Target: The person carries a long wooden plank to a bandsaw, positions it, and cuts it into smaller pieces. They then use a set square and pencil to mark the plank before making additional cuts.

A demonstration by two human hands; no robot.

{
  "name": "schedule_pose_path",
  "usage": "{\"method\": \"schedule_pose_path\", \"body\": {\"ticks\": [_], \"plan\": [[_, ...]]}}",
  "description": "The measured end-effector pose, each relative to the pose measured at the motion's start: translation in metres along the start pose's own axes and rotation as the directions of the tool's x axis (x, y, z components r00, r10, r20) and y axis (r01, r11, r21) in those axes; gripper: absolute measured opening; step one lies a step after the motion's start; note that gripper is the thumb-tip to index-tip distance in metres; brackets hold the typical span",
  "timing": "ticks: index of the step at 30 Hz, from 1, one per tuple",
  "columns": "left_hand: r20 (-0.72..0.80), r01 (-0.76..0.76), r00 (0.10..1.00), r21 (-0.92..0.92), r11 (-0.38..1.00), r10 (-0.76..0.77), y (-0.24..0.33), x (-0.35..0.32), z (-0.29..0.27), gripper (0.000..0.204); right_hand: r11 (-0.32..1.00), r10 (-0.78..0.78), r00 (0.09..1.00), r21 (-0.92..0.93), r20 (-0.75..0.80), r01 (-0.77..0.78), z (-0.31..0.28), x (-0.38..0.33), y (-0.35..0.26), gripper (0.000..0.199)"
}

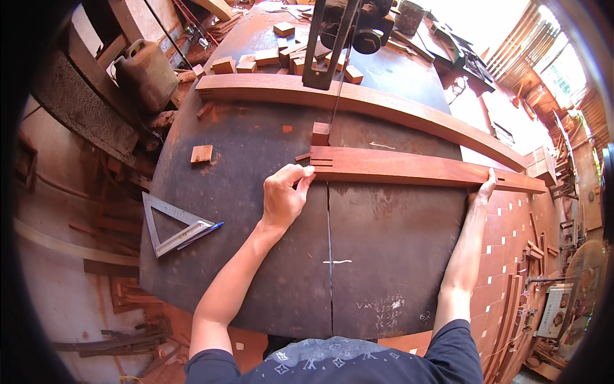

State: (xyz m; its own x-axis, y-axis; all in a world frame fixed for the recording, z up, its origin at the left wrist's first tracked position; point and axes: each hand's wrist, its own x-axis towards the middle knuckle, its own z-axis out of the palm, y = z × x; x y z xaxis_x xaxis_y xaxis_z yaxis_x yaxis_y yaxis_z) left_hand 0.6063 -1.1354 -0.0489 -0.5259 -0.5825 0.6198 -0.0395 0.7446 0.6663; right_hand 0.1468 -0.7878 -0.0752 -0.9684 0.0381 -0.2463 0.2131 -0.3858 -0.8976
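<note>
A reddish-brown wooden beam (390,166) with narrow slots cut in its left end lies across the dark metal table of a band saw. My left hand (286,195) is closed, thumb and fingers pinching at the near corner of that slotted end. Farther right, my right hand (484,187) grips the beam from its near side, where it reaches past the table edge. The thin saw blade (336,96) runs down just behind the slotted end, under the blade guide (318,78). Touching the beam's far side there is a small wooden block (320,133), with a thin offcut (302,157) beside the end.
A second, longer beam (268,89) lies farther back, with several cut blocks (267,57) behind it. To the left are a square offcut (201,153), a metal triangle square (167,211) and a blue pen (203,234). A slit (330,256) crosses the table (396,256) toward me.
</note>
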Motion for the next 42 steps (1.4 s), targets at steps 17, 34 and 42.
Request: {"method": "schedule_pose_path", "body": {"ticks": [17,34,42], "plan": [[0.060,0.135,0.989,-0.043,0.990,-0.132,-0.009,0.007,-0.003,0.017,0.993,-0.117,0.991,-0.001,0.059,0.118,-0.002,-0.015,0.004,0.046],[0.080,0.234,0.971,-0.148,0.961,-0.224,-0.013,0.010,0.001,0.010,0.995,-0.096,0.991,-0.014,0.099,0.097,-0.019,0.007,0.005,0.039],[0.085,0.255,0.966,-0.167,0.952,-0.244,-0.012,0.012,0.001,0.009,0.994,-0.108,0.990,-0.024,0.094,0.111,-0.026,0.016,0.005,0.037]]}}
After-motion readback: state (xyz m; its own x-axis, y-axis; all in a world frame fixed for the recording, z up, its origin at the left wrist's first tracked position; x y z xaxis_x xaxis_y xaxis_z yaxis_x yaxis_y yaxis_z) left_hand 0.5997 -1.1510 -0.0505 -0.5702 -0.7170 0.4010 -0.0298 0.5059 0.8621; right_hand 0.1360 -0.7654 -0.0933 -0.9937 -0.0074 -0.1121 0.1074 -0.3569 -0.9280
